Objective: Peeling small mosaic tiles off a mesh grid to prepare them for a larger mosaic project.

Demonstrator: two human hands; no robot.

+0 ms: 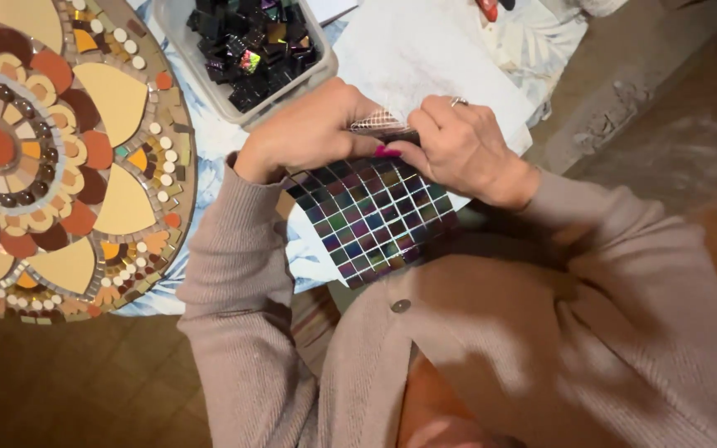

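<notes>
A sheet of small dark iridescent square tiles on mesh backing point(375, 220) hangs below my hands, tilted toward my lap. My left hand point(309, 129) grips its top edge, where bare mesh point(378, 124) shows between the fingers. My right hand point(462, 149), with a ring and painted nails, pinches the same top edge from the right, fingertips touching the tiles. Both sleeves are a beige knitted cardigan.
A round mosaic panel point(51, 158) in orange, cream and brown lies at the left. A clear plastic tub point(184, 41) of loose dark tiles sits above my left hand. White paper point(425, 50) lies behind the hands. Wooden floor shows at right and bottom left.
</notes>
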